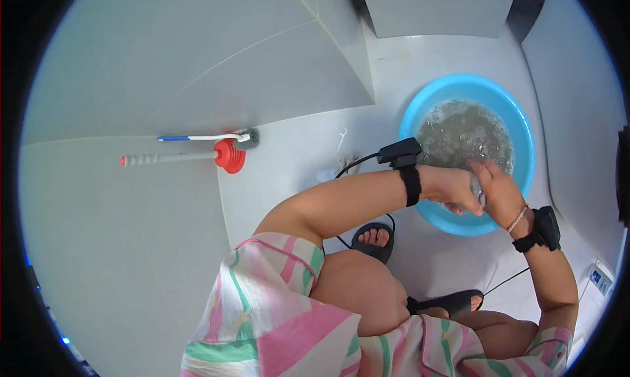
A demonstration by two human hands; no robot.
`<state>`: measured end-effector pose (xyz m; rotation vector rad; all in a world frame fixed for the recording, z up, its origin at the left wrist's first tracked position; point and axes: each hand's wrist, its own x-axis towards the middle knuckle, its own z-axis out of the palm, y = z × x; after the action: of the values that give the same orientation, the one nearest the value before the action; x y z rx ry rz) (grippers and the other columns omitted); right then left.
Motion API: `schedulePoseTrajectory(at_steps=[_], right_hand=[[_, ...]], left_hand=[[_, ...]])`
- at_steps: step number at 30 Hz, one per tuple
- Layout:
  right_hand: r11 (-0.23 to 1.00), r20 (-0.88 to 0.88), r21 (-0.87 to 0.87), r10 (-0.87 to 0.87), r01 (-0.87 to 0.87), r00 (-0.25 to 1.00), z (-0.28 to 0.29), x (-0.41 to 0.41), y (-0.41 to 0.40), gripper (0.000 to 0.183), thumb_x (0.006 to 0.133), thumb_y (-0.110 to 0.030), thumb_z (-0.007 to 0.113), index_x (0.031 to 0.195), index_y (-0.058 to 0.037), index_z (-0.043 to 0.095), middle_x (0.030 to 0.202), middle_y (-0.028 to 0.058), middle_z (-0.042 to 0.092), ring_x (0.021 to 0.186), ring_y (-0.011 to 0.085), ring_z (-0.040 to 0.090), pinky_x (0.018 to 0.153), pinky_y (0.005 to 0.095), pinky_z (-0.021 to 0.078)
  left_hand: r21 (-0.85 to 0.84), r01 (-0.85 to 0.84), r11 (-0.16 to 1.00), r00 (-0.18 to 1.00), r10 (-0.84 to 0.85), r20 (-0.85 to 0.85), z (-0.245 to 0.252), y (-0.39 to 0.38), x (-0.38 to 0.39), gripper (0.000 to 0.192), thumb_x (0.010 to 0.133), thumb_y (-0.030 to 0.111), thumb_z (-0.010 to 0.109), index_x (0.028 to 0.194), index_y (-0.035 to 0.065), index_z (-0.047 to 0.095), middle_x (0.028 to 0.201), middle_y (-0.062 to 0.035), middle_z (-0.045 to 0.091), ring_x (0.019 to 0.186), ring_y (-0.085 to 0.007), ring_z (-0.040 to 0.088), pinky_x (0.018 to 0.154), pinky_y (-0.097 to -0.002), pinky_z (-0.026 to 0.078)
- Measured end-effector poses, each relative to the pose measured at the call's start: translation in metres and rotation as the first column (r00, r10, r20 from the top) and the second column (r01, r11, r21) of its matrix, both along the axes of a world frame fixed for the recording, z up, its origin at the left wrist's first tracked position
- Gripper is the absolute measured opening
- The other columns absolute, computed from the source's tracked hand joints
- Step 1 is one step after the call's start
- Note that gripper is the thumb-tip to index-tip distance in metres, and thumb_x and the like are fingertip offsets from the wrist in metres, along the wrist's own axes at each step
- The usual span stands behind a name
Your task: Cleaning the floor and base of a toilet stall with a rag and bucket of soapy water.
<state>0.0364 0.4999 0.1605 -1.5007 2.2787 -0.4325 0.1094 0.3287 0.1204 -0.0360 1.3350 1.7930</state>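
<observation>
A light-blue plastic basin (pixel 525 131) on the floor holds murky, greyish water (pixel 457 131) with foam and bubbles. Over the near part of its water, my left hand (pixel 449 184) and my right hand (pixel 504 195) come together. Between them is a small wet grey piece of cloth (pixel 476 190), gripped by both hands; fingers hide much of it. Something reddish shows just below my left fingers, too small to name. Each wrist wears a black strap with a dark device; a beaded bracelet (pixel 518 218) circles the right one.
A red plunger (pixel 231 155) and a toilet brush (pixel 204 138) lie by the left wall. Near my left forearm are a white floss pick (pixel 342 138) and a greyish fluffy bundle (pixel 348 162). Black cables run past my sandals (pixel 376 244). Pale panels border the floor.
</observation>
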Motion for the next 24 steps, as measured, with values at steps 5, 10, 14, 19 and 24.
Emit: schedulePoseTrajectory(at_steps=[5, 10, 14, 19, 24], right_hand=[[0.988, -0.058, 0.088, -0.121, 0.126, 0.991, -0.027, -0.012, 0.004, 0.049, 0.068, -0.007, 0.077, 0.112, -0.0016, 0.057, 0.099, 0.0213, 0.066, 0.087, 0.0418, 0.065, 0.077, 0.0472, 0.0548], [0.97, -0.038, 0.146, -0.193, 0.196, 0.98, -0.029, -0.01, -0.003, 0.05, 0.066, -0.013, 0.081, 0.108, -0.0001, 0.057, 0.089, 0.0239, 0.067, 0.084, 0.0424, 0.066, 0.077, 0.0489, 0.0541], [0.973, 0.097, 0.063, -0.227, 0.222, 0.969, -0.035, -0.02, -0.001, 0.051, 0.065, -0.018, 0.084, 0.105, 0.0015, 0.06, 0.092, 0.0249, 0.068, 0.087, 0.0429, 0.066, 0.078, 0.0478, 0.0539], [0.967, 0.303, 0.051, -0.252, 0.249, 0.919, -0.022, -0.022, -0.003, 0.049, 0.066, -0.018, 0.084, 0.106, 0.0017, 0.062, 0.095, 0.0242, 0.069, 0.092, 0.0418, 0.067, 0.081, 0.0433, 0.0538], [0.939, 0.477, -0.055, -0.275, 0.34, 0.835, -0.026, -0.022, -0.003, 0.06, 0.068, -0.012, 0.08, 0.123, -0.005, 0.056, 0.108, 0.0164, 0.069, 0.092, 0.0319, 0.07, 0.077, 0.0369, 0.0548]], left_hand=[[-0.514, -0.192, 0.836, 0.827, -0.144, -0.543, -0.012, 0.012, -0.01, 0.034, 0.064, 0.02, 0.077, 0.09, 0.0001, 0.067, 0.073, -0.0164, 0.067, 0.068, -0.0285, 0.068, 0.063, -0.0404, 0.054], [-0.653, -0.4, 0.643, 0.694, -0.253, -0.674, -0.018, 0.015, -0.01, 0.036, 0.063, 0.018, 0.076, 0.09, -0.0025, 0.065, 0.08, -0.0225, 0.069, 0.076, -0.0386, 0.069, 0.068, -0.0467, 0.054], [-0.694, -0.431, 0.576, 0.615, -0.375, -0.693, -0.009, 0.009, -0.018, 0.05, 0.063, 0.021, 0.08, 0.1, -0.0062, 0.06, 0.083, -0.0231, 0.069, 0.077, -0.0384, 0.07, 0.069, -0.0442, 0.056], [-0.824, -0.28, 0.493, 0.645, -0.539, -0.542, 0.011, 0.004, -0.021, 0.054, 0.066, 0.024, 0.078, 0.107, -0.0061, 0.06, 0.088, -0.019, 0.071, 0.083, -0.032, 0.072, 0.071, -0.0416, 0.056], [-0.77, -0.427, 0.474, 0.536, -0.553, -0.637, 0.009, -0.002, -0.024, 0.064, 0.067, 0.027, 0.081, 0.113, -0.0073, 0.052, 0.082, -0.0193, 0.069, 0.084, -0.0349, 0.071, 0.069, -0.0431, 0.057]])
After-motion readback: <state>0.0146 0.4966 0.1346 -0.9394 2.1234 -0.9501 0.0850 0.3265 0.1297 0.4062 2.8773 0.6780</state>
